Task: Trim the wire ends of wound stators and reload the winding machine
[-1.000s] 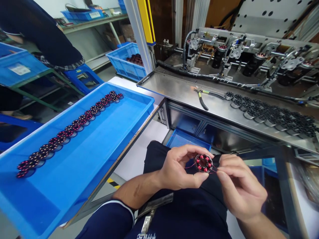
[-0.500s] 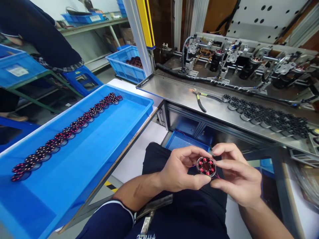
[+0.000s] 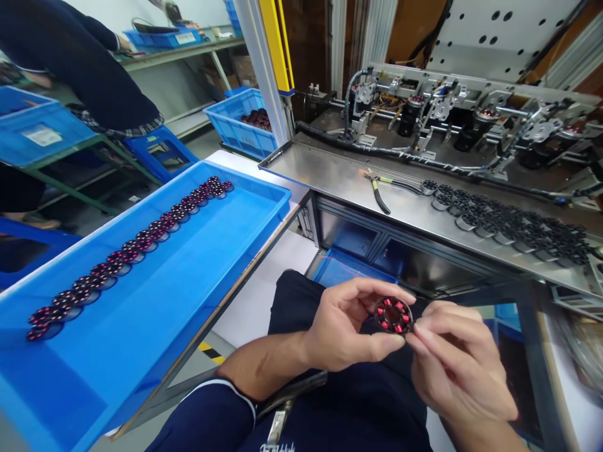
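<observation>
Above my lap, my left hand (image 3: 351,323) grips a round motor stator (image 3: 394,315) by its rim, thumb below and fingers curled over the top. Red copper windings sit around its open centre, and its face is turned towards me. My right hand (image 3: 459,358) is closed in a pinch right at the stator's right edge. What lies between its thumb and fingertips is hidden; I cannot tell whether it is a wire end or the rim.
A blue tray (image 3: 188,276) on the left holds a long row of wound stators (image 3: 132,251). Cutting pliers (image 3: 379,191) and many black unwound stators (image 3: 509,223) lie on the metal ledge before the winding machine (image 3: 443,113). Another person (image 3: 89,69) stands at far left.
My right fingers have closed from a loose, spread hold into a pinch at the stator's right edge. Thin red wires seen there before no longer show. The stator has shifted slightly right.
</observation>
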The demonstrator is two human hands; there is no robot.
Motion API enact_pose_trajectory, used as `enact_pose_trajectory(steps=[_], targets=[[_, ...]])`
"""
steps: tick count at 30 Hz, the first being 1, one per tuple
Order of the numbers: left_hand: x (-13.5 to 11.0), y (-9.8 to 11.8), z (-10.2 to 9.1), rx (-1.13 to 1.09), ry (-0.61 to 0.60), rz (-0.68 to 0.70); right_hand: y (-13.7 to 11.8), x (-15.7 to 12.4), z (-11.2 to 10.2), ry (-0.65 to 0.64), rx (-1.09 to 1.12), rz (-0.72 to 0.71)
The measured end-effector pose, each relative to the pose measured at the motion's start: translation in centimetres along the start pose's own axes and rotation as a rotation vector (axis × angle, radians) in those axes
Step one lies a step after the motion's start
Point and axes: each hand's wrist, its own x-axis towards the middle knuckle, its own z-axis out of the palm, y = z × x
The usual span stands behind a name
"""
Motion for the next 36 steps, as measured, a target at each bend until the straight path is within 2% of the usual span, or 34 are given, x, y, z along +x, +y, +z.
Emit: enact_pose_trajectory(steps=[4,7,9,11,15,17,22,29,33,36], targets=[[-0.2,-0.8,0.6,0.227,0.060,0.275,-0.8,-0.8,1.6,0.124,0.037,0.129],[-0.5,-1.3,0.7,0.313,0.090,0.337,-1.3,-0.7,2.7,0.263,0.115,0.234],[-0.5,-1.2,0.5,0.307,0.078,0.280,-1.2,-0.5,3.0,0.262,0.150,0.252],[-0.2,-0.8,-0.1,0.284,0.035,0.135,-0.9,-0.3,2.8,0.200,0.147,0.235],[0.4,0.2,-1.7,0.182,-0.182,-0.267,-0.2,0.0,2.0,0.123,0.123,0.207],[0.5,0.2,-2.3,0.056,-0.245,-0.360,0.0,0.2,1.8,0.104,0.125,0.205],[0.3,-0.6,-2.3,-0.061,-0.181,-0.318,-0.1,0.5,1.5,0.074,0.074,0.209],[0.6,-0.5,-2.3,-0.180,-0.246,-0.212,-0.3,0.9,1.1,0.056,0.010,0.244],[0.5,0.0,-2.1,-0.122,-0.156,-0.098,-0.5,1.5,0.8,0.036,0.081,0.307],[0.5,0.1,-1.8,-0.187,-0.089,-0.050,-0.5,1.6,0.5,-0.006,0.126,0.276]])
